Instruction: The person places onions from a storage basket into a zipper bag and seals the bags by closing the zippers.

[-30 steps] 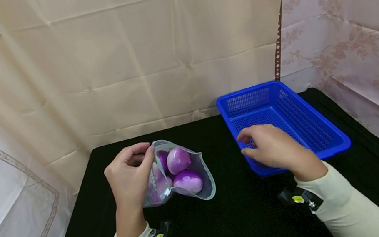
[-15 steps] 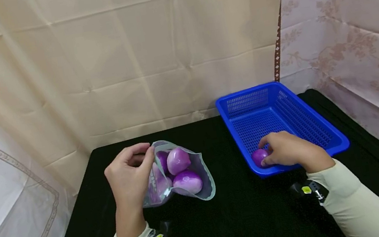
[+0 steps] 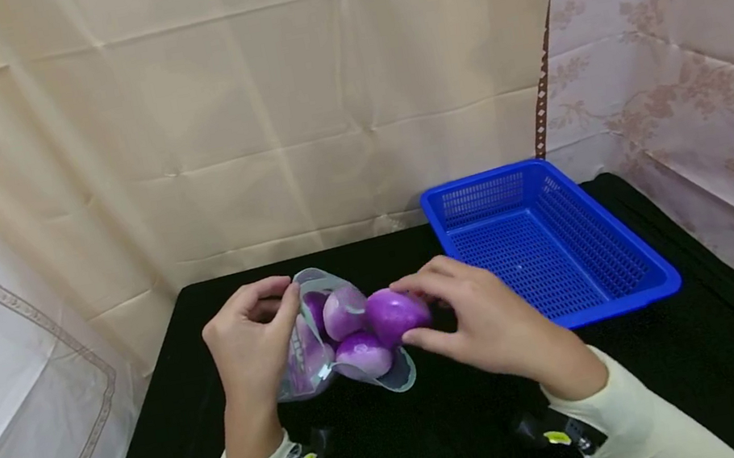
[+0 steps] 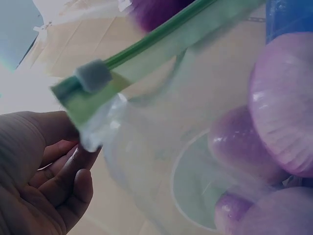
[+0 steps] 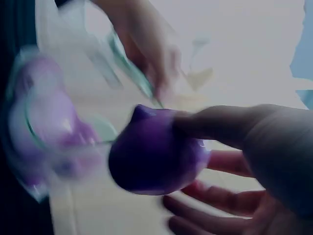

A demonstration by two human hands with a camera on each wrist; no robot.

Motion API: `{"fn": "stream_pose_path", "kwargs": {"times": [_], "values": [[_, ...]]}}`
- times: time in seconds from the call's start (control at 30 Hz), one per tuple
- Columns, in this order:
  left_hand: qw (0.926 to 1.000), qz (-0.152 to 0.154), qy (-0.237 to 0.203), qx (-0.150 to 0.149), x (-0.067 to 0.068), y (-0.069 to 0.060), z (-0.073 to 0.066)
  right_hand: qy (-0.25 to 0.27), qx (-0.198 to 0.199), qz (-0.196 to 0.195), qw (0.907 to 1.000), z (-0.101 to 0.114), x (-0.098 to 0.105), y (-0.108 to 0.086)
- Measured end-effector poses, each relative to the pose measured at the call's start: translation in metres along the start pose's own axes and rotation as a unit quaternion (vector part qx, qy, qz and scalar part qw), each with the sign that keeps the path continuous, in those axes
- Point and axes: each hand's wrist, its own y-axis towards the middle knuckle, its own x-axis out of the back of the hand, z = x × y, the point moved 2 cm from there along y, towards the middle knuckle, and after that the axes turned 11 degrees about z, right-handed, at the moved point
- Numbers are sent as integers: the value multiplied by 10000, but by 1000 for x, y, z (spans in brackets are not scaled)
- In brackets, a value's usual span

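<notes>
My left hand (image 3: 247, 344) pinches the top corner of a clear zip bag (image 3: 404, 374) and holds its mouth open toward the right. Several purple onions (image 3: 361, 354) lie inside. A green zip edge with a pale slider (image 4: 93, 76) shows in the left wrist view, just above the pinching fingers. Between thumb and fingers, my right hand (image 3: 490, 322) grips one more purple onion (image 3: 397, 314) right at the bag's mouth. In the right wrist view this onion (image 5: 154, 154) shows its pointed tip; the bag behind it is blurred.
A blue plastic basket (image 3: 439, 220) with slotted walls stands at the right of the black-covered table (image 3: 406, 451), beyond my right hand. A beige cloth (image 3: 230, 122) hangs along the back, with a floral cloth (image 3: 702, 80) at the right.
My right hand reached into the basket, took hold of an onion there, and brought it left to the bag's mouth. The left hand and the bag have stayed nearly still.
</notes>
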Motion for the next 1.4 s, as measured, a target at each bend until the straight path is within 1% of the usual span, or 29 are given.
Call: {"fn": "stream_pose_path", "kwargs": {"times": [0.07, 0.17, 0.27, 0.37, 0.47, 0.57, 0.6, 0.67, 0.73, 0.77, 0.8, 0.87, 0.9, 0.93, 0.97, 1.03, 1.07, 1.1, 1.13, 1.17, 1.23, 1.3, 1.37, 1.4], "values": [[10000, -35, 21, -12, 0, 0, -1, -155, 324, -178, 9992, 15, -13, 8], [10000, -49, 35, -14, 1, 0, -1, -356, 543, -486, 9967, 31, -25, 16], [10000, -20, 45, -31, 0, 0, -1, -219, 739, -744, 9942, 43, -31, 20], [9999, -35, 92, -75, 2, 1, -2, -119, 853, -879, 9924, 50, -38, 27], [9996, -144, 214, -99, 5, 2, -1, -336, 732, -942, 9923, 49, -46, 36], [9991, -273, 312, -94, 8, 2, 0, -784, 544, -1129, 9890, 43, -54, 43], [9990, -298, 319, -87, 9, 2, 0, -964, 545, -1219, 9863, 40, -56, 44], [9990, -306, 302, -68, 10, 1, 0, -1202, 673, -1393, 9806, 34, -58, 45], [9991, -300, 302, -56, 10, 1, -1, -1149, 823, -1538, 9779, 27, -57, 46], [9991, -293, 299, -49, 10, 1, -1, -1021, 862, -1561, 9787, 23, -55, 47], [9991, -300, 311, -46, 11, 1, -1, -829, 846, -1528, 9811, 18, -52, 47], [9989, -320, 326, -47, 11, 1, -1, -400, 521, -1229, 9902, 7, -47, 47], [9988, -338, 342, -58, 11, 1, -1, -216, 255, -959, 9948, 1, -45, 46], [9988, -349, 344, -73, 11, 1, -1, -81, -49, -610, 9981, -5, -44, 45], [9987, -357, 354, -89, 11, 1, -1, 48, -280, -229, 9993, -10, -43, 44], [9986, -360, 362, -143, 11, 1, 0, 212, -604, 497, 9967, -18, -45, 43], [9985, -364, 370, -174, 12, 1, -1, 315, -651, 737, 9947, -20, -46, 43], [9984, -364, 380, -211, 12, 1, -1, 426, -658, 877, 9931, -22, -47, 44], [9983, -365, 392, -246, 12, 1, -1, 527, -616, 902, 9926, -24, -48, 45], [9981, -368, 417, -281, 13, 2, -2, 639, -523, 824, 9932, -24, -49, 47], [9977, -354, 469, -346, 14, 2, -2, 837, -475, 562, 9938, -25, -49, 50], [9972, -302, 557, -399, 16, 2, -3, 1132, -465, 344, 9919, -25, -47, 52], [9964, -190, 703, -426, 17, 1, -4, 1546, -542, 225, 9862, -24, -44, 55], [9959, -115, 783, -441, 18, 0, -4, 1800, -623, 216, 9815, -24, -43, 56]]}}
